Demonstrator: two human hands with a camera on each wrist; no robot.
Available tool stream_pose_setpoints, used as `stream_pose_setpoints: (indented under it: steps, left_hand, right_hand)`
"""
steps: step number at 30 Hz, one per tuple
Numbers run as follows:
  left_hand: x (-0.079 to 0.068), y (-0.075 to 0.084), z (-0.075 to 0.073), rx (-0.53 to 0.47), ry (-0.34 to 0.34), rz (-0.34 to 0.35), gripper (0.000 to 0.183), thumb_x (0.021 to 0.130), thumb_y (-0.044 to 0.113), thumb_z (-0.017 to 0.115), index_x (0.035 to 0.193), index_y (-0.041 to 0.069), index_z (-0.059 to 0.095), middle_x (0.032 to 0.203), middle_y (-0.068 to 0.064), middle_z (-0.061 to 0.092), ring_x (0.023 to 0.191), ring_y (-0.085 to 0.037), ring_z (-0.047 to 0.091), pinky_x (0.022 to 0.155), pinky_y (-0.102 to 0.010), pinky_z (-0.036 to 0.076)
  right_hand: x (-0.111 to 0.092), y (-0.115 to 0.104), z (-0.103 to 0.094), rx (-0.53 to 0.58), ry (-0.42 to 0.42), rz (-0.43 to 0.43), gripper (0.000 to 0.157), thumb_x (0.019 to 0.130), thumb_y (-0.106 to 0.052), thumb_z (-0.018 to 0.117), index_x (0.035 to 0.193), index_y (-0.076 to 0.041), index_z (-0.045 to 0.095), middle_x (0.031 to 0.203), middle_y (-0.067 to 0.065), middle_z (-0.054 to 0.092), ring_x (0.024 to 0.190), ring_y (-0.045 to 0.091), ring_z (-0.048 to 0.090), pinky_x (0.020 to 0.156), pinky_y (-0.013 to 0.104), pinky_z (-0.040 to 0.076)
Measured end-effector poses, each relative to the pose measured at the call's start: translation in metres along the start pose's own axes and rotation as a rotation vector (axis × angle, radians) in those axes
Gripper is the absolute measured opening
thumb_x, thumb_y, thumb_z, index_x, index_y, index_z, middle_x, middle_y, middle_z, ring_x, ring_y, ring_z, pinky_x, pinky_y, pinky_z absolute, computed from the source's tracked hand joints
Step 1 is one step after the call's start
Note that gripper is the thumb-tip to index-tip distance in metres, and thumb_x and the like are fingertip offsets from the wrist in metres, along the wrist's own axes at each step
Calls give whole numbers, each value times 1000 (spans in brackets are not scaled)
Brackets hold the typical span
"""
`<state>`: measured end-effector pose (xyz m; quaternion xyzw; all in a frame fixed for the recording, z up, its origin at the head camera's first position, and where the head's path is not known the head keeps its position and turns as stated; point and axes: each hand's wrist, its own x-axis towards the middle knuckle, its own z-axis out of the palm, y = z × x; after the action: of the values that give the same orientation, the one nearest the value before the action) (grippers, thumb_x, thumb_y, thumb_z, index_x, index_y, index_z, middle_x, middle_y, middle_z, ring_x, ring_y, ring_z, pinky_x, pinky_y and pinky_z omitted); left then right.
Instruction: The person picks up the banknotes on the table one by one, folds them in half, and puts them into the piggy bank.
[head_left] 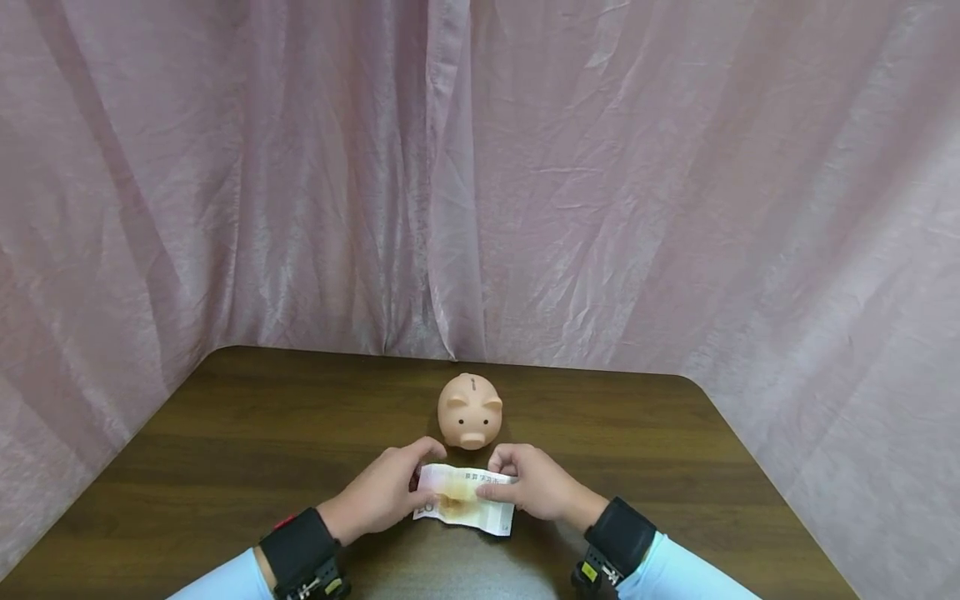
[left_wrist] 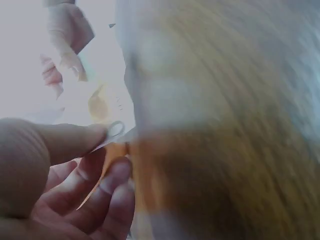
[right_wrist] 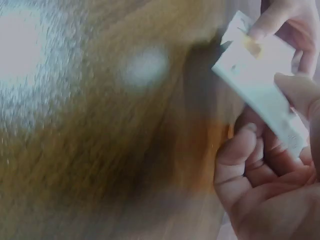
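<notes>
A pale, creased banknote (head_left: 467, 498) with a yellow-brown patch is held out flat between both hands, low over the table. My left hand (head_left: 384, 492) pinches its left end, thumb on top and fingers curled beneath. At the opposite end, my right hand (head_left: 542, 485) grips the note in the same way, its thumb reaching in over the paper. The left wrist view shows the left thumb (left_wrist: 75, 142) pressing the note's edge. Just beyond the note stands a peach-coloured piggy bank (head_left: 470, 412), facing me, with a dark slot on top.
The brown wooden table (head_left: 300, 408) has rounded far corners. Pink curtains (head_left: 562, 183) hang close behind its back and side edges. Black bands with small cameras sit on both wrists.
</notes>
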<state>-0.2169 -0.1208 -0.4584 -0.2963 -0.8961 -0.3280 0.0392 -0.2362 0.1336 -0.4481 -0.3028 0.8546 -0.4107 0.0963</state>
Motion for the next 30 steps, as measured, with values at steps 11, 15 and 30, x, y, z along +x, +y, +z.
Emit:
stream_pose_setpoints:
  steps: [11, 15, 30]
  left_hand:
    - [-6, -5, -16, -586, 90, -200, 21, 83, 17, 74, 77, 6, 57, 72, -7, 58, 54, -25, 58, 45, -46, 52]
    - [-9, -7, -20, -639, 112, -238, 21, 82, 21, 75, 80, 5, 60, 75, -9, 61, 60, -35, 59, 49, -49, 52]
    - [7, 9, -34, -620, 214, -184, 19, 87, 22, 70, 77, 8, 62, 63, -9, 55, 49, -23, 54, 51, -51, 52]
  right_hand:
    - [-1, 3, -12, 342, -12, -47, 9, 84, -8, 71, 90, -5, 65, 78, 5, 64, 60, 16, 53, 47, 23, 42]
    - [-2, -12, -19, 375, -6, -46, 7, 84, -2, 70, 87, 0, 64, 77, 7, 62, 62, 17, 52, 50, 23, 42]
    - [6, 1, -50, 416, 192, 46, 23, 81, -18, 76, 80, 0, 61, 65, 16, 57, 54, 22, 50, 46, 27, 46]
